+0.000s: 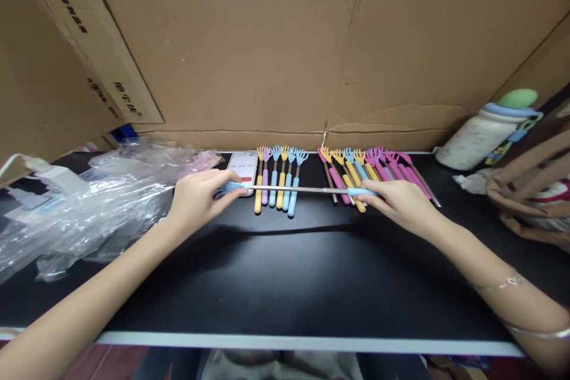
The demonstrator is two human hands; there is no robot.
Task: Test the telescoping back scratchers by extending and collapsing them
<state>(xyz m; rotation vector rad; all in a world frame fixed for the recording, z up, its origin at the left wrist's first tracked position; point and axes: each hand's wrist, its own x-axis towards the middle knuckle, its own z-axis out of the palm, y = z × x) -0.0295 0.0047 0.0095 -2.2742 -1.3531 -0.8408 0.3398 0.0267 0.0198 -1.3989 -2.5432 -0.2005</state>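
Observation:
A blue back scratcher (294,189) is stretched level above the black table, its metal rod drawn out long. My left hand (202,193) is closed on its blue claw head. At the other end, my right hand (398,202) grips the blue handle. Behind the rod, a row of shorter back scratchers (281,181) in yellow, purple and blue lies with claws toward the back wall. To the right, partly hidden by my right hand, lies a second group of back scratchers (347,178) in pink, yellow, blue and purple.
A phone (240,163) showing a timer lies beside the left row. Clear plastic bags (102,202) cover the table's left side, near a white charger (62,181). At right stand a leaning white bottle (476,136) and a brown bag (512,196). Cardboard walls (267,41) enclose the back.

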